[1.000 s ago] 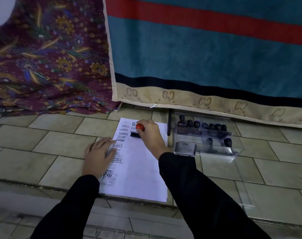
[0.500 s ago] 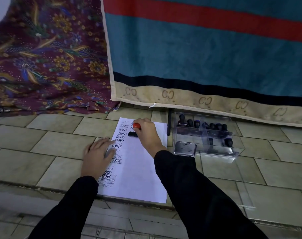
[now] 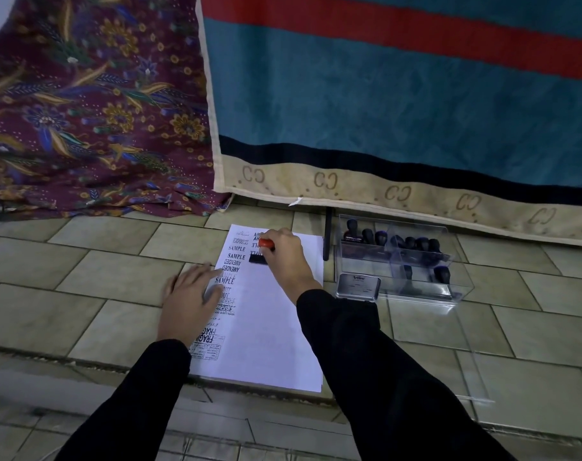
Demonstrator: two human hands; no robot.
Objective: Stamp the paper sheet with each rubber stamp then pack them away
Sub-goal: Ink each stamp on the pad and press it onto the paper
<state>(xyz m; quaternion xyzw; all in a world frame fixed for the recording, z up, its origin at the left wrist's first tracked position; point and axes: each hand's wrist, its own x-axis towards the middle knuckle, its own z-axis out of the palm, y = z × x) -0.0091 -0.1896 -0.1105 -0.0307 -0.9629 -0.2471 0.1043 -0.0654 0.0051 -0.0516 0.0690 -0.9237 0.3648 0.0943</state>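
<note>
**At the far end of the sheet: stamp down, box to the right**

At the far end of the paper sheet [image 3: 276, 344], the right hand [image 3: 284, 261] has its fingers curled round a rubber stamp [image 3: 259, 257] with a red knob. The stamp's black base appears to sit on the paper, just right of the column of printed words. The base's long axis runs left to right across the sheet, in line with the impressions beside it. The left hand [image 3: 189, 301] lies flat with its fingers spread, pressing on the sheet's left edge, partly on paper and partly on the tiled floor [image 3: 83, 287].

What comes next depends on what lies to the right. The clear box [image 3: 462, 287] stands beside the sheet's far right corner with the other stamps [image 3: 397, 241] racked upright inside. A closed ink pad [image 3: 358, 286] sits just at its near left corner, between the sheet and the box. From the stamping hand, the box is a short way to the right at about the same depth. The right hand is clearly nearer to it, and the left would have to cross over the sheet.

Much of the right half of the sheet is blank. I judge the stamping to be partway through, with packing not yet begun for this stamp.
</note>
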